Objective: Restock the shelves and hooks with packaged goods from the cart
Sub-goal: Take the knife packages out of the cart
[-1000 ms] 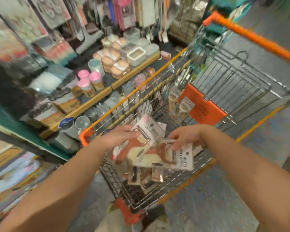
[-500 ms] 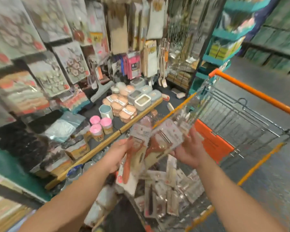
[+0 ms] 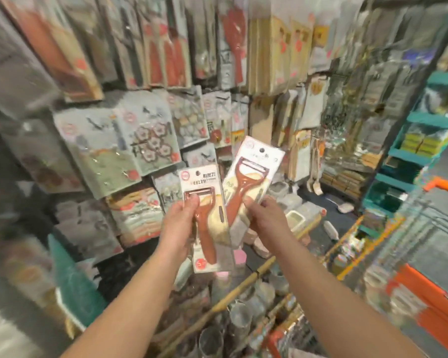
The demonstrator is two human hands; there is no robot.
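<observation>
Head view: my left hand grips a carded peeler upright, thumb pressed near its blade, fingers curled out of sight behind the card. My right hand pinches a second peeler by its lower part, tilted right; my palm hides the handle's end. The two cards overlap between my hands. Beyond my knuckles hangs a blurred wall of packs, prints unreadable. Off my right forearm, the cart is smeared and cut off.
</observation>
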